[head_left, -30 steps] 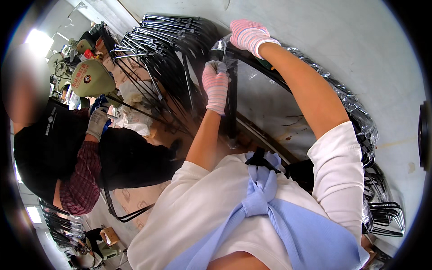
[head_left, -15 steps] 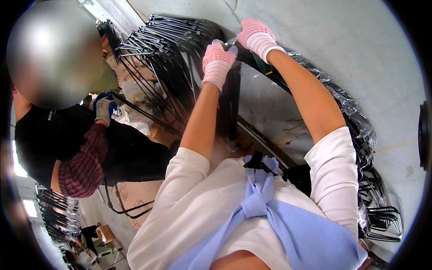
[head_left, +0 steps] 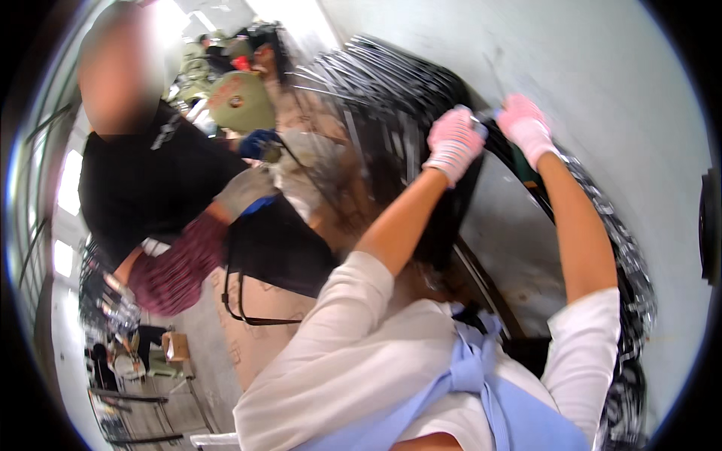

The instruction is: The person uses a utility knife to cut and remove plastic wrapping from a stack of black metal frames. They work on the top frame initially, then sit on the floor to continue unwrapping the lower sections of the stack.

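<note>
My left hand (head_left: 456, 144), in a pink-striped knit glove, is closed at the top of the black metal tubes standing in front of me. Just right of it, my right hand (head_left: 526, 128) in a matching glove is also closed. Between them a small pale, shiny bit shows, too blurred to name; the gloves hide what either hand grips. Below my right wrist is a dark green piece (head_left: 522, 165) with an orange tip, its kind unclear. A dense stack of bent black tube frames (head_left: 406, 79) leans against the wall just beyond my left hand.
On my left a co-worker in a black shirt (head_left: 162, 177) holds a thin black tube in gloved hands. A bent black frame (head_left: 244, 308) stands low between us. Plastic-wrapped frames (head_left: 628, 263) line the wall (head_left: 639, 135) at my right. A cardboard box (head_left: 176, 346) sits farther back.
The view has swung left, so my hands and the stack appear farther right. Both hands stay closed by the tubes. The co-worker's near hand has come lower, toward the body.
</note>
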Tool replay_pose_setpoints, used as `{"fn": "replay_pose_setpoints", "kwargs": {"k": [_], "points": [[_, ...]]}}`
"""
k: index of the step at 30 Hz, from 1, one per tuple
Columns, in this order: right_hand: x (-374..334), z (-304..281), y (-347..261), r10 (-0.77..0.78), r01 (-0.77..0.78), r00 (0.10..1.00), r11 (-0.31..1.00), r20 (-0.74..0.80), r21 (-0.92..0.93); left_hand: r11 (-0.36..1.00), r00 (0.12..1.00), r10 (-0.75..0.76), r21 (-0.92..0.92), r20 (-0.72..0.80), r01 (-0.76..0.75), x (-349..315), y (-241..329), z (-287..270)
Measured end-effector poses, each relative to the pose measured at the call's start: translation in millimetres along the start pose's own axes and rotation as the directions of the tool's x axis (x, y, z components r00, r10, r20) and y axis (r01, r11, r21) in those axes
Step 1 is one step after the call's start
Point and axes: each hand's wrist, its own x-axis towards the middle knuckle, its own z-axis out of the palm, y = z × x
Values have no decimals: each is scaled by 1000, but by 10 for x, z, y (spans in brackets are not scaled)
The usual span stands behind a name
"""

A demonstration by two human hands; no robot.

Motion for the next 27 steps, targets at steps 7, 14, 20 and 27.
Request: {"fn": "replay_pose_setpoints", "kwargs": {"k": [7, 14, 20, 27], "points": [[-31, -9, 73, -16, 16, 1000, 1000, 27, -1, 762, 939, -328, -616, -101, 200, 26, -456, 796], [-119, -112, 278, -14, 32, 984, 994, 176, -102, -34, 949, -271, -986, 164, 160, -222, -169, 592], [-779, -347, 240, -140, 236, 937, 930, 321, -283, 386, 976, -182, -921, -121, -42, -236, -289, 632], [-793, -350, 134, -61, 204, 929, 907, 364, -369, 413, 972, -194, -910, -133, -42, -280, -192, 592]]}}
